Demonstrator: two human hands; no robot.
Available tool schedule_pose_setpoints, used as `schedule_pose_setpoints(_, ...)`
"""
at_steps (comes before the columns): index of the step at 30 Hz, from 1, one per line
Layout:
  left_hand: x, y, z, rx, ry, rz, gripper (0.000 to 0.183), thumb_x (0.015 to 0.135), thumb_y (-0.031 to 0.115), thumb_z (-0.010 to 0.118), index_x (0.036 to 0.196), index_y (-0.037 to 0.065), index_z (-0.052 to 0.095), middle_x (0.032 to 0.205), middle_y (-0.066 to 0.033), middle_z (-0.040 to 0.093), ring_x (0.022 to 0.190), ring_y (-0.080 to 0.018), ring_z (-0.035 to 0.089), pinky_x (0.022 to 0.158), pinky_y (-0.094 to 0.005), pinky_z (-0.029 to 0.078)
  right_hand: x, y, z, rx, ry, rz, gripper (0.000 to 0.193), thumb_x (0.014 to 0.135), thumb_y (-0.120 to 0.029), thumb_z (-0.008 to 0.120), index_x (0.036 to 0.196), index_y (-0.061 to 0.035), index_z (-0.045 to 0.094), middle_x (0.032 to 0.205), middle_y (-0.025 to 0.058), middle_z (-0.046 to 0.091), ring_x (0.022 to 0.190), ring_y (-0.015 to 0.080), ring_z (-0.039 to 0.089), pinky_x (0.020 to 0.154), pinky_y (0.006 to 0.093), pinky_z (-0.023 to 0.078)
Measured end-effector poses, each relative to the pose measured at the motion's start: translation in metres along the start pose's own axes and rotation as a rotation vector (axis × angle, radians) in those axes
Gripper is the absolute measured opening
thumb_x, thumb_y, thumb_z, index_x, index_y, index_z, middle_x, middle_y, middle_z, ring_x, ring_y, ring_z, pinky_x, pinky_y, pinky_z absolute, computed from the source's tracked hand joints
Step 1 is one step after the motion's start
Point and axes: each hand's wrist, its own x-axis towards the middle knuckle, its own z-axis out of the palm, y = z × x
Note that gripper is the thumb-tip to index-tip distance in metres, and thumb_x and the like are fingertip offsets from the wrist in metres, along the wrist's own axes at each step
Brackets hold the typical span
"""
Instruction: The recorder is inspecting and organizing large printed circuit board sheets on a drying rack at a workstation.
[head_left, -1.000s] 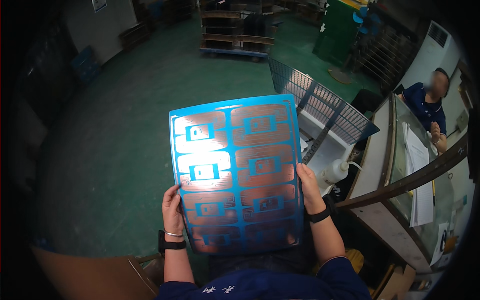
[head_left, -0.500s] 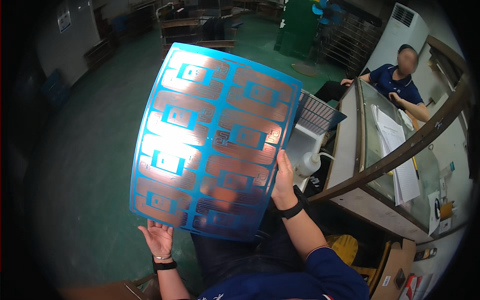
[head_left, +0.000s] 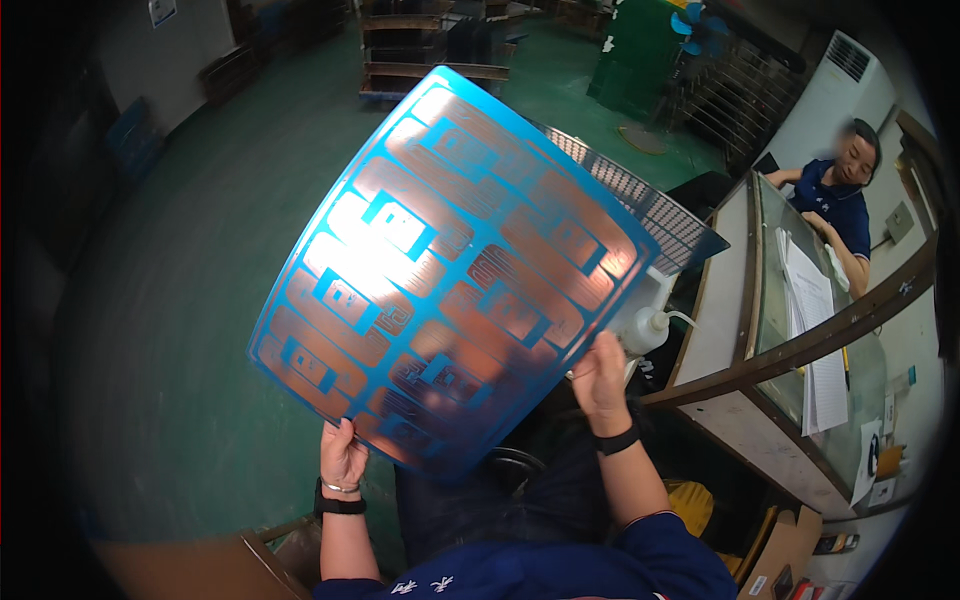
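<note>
A large circuit board panel [head_left: 480,310], blue with rows of copper-coloured traces, is tilted in front of me, its upper left half bright with glare. My left hand [head_left: 343,455] pinches its lower left edge, with the thumb on the near face and the other fingers partly hidden behind. My right hand [head_left: 602,382] grips the right edge, thumb towards the printed face and fingers mostly out of sight behind the panel.
Behind the panel's right side sits a sheet with rows of small holes [head_left: 665,225]. A white squeeze bottle [head_left: 645,330] stands near my right hand. To the right is a glass-topped desk [head_left: 765,310] with papers [head_left: 822,375], where a co-worker [head_left: 845,195] sits. Racks [head_left: 435,72] stand at the back.
The panel has turned clockwise, its top swinging to the right. My left hand has gone from open beside the lower edge to gripping it. The right hand has moved slightly right and down.
</note>
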Motion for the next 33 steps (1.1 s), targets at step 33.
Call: schedule_pose_setpoints(33, 0.057, -0.034, -0.089, 0.449, 0.281, -0.191, 0.034, 0.092, 0.042, 0.045, 0.077, 0.012, 0.05, 0.06, 0.0043, 0.045, 0.051, -0.0064, 0.043, 0.048, -0.0218, 0.038, -0.101, -0.035, -0.039, -0.969, 0.263, 0.107, 0.024, 0.092, -0.019, 0.05, 0.101, 0.0017, 0.058, 0.084, -0.0013, 0.059, 0.077, 0.0044, 0.052, 0.069, 0.0188, 0.042)
